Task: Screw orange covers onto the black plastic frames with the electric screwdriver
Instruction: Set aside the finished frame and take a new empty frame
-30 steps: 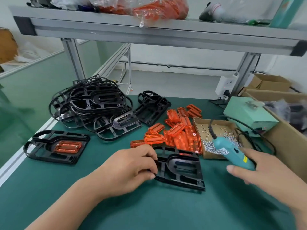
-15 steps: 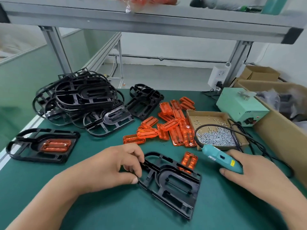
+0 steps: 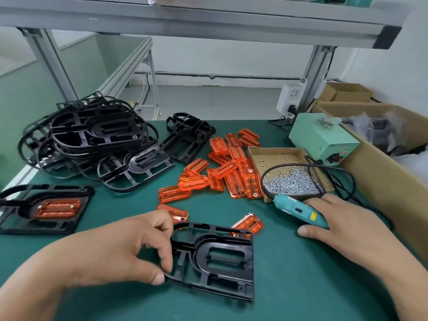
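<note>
A black plastic frame (image 3: 222, 258) lies on the green mat in front of me, and my left hand (image 3: 129, 246) grips its left end with thumb and curled fingers. My right hand (image 3: 342, 225) holds the teal electric screwdriver (image 3: 298, 210), tip pointing left toward the screws. Loose orange covers (image 3: 231, 172) lie scattered mid-table; two more orange covers (image 3: 249, 224) sit just behind the frame. At far left rests a frame with an orange cover fitted (image 3: 46, 208).
A pile of black frames (image 3: 92, 140) fills the back left. A cardboard tray of screws (image 3: 291, 181) sits right of the covers, with a green power box (image 3: 322, 140) behind it and a large cardboard box (image 3: 393, 172) along the right edge. An aluminium shelf (image 3: 208, 17) spans overhead.
My left hand has pulled the black frame nearer and turned it straighter in front of me. My right hand with the screwdriver has stayed by the screw tray.
</note>
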Tool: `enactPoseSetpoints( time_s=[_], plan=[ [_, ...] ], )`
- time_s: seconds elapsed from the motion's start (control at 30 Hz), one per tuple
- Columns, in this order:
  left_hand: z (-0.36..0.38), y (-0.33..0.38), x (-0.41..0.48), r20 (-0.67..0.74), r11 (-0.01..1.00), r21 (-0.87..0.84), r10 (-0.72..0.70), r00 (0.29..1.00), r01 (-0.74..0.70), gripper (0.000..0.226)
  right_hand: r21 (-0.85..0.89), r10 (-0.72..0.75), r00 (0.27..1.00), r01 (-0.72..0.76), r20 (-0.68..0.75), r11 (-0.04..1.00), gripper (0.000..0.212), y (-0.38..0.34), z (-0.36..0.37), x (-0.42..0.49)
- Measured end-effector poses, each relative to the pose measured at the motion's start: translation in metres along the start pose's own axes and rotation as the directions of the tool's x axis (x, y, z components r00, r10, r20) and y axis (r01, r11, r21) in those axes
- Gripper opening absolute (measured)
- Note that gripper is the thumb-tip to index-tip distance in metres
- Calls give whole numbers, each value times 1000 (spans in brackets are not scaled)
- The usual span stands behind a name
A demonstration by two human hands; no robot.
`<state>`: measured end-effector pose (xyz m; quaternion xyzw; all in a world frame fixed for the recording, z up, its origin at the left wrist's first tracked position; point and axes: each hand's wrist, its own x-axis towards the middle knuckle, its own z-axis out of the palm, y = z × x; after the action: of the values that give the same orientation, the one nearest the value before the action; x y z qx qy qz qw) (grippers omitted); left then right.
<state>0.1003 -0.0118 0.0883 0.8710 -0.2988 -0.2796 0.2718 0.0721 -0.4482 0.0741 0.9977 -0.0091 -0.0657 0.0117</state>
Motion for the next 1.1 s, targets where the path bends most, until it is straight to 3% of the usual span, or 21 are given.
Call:
enactPoseSetpoints(
  time_s=[0.1,0.2,0.33,0.4,0.47,0.5,0.63,0.77,0.87,0.97,1.1],
  plan=[
    [3,1,4,-81,1000,-1,5,997,-5,31,-22,-21,1000,20,-16,1000,78,0,3,-3],
    [11,6,9,-181,999,-8,42,983,-44,60,1,-48,996,48,-70,999,79,-3,6,-7],
    [25,16,19,-114,995,38,100,988,-96,104,108,-122,958,154,-261,982,64,-12,12,-9],
    [30,18,24,-79,988,120,106,991,-96,115,103,-221,879,289,-423,952,54,-20,15,-7],
    [31,20,26,-66,978,186,114,991,-100,117,57,-396,757,493,-520,868,44,-35,14,-2],
    [31,19,27,-67,972,209,125,990,-108,116,7,-497,708,578,-501,816,43,-44,13,3],
    [30,18,26,-86,972,197,151,985,-132,109,-166,-713,644,699,-277,696,45,-74,15,24],
    [31,15,26,-99,976,189,128,987,-108,115,-154,-699,664,687,-265,711,32,-85,14,36],
    [31,15,25,-77,977,192,108,991,-92,125,-126,-630,658,643,-412,755,25,-86,17,30],
    [33,15,26,-71,972,222,94,993,-76,133,34,-523,641,650,-562,760,25,-84,18,9],
    [37,17,27,-97,955,287,105,990,-73,127,19,-624,622,715,-473,699,30,-98,29,-21]
  ],
)
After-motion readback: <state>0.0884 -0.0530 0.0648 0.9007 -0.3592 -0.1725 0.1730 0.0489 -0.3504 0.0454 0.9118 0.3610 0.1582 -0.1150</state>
